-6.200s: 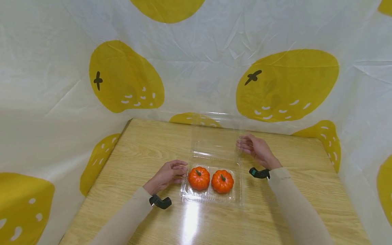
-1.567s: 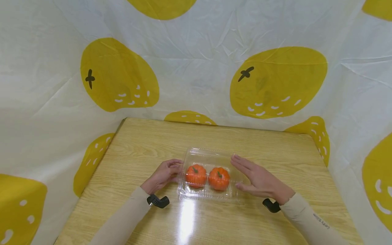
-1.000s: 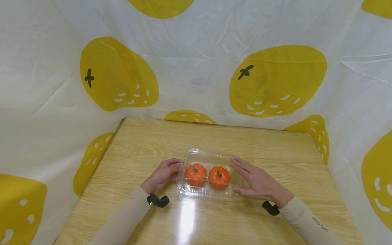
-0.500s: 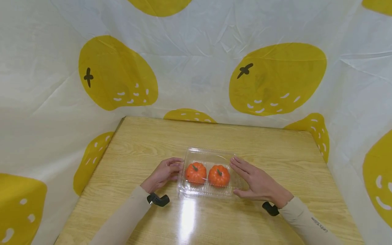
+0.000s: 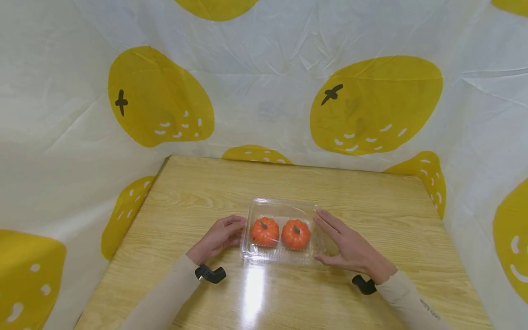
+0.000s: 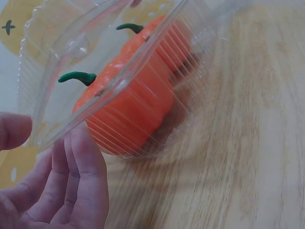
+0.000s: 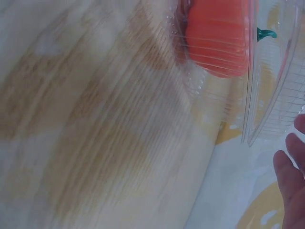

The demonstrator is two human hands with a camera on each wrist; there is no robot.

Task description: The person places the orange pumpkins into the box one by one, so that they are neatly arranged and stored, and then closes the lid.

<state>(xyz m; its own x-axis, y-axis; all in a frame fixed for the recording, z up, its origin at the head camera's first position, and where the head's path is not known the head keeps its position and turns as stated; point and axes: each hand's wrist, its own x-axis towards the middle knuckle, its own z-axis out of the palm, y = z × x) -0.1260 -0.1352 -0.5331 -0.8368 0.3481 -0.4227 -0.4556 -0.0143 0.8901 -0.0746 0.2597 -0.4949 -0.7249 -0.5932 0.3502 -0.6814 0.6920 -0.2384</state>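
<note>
Two small orange pumpkins with green stems, one left [image 5: 265,233] and one right [image 5: 296,235], sit side by side in a clear plastic clamshell container [image 5: 276,260]. Its lid [image 5: 284,207] leans over them, joined along the far side; the wrist views show a gap between lid and base rims. My left hand [image 5: 220,236] holds the container's left edge, with the thumb [image 6: 14,131] above the rim and fingers [image 6: 88,167] below. At the right side my right hand [image 5: 350,245] has straight fingers [image 7: 288,176] close to the lid's edge.
The container stands on a wood-grain table [image 5: 198,183]. A white curtain [image 5: 264,101] printed with yellow lemons hangs behind and on both sides. Black bands sit at the left wrist [image 5: 210,274] and right wrist [image 5: 364,284].
Some seconds ago the lid lay folded back; it now hangs over the pumpkins and has tilted slightly lower. The right hand came forward with it. My left hand has stayed at the left edge.
</note>
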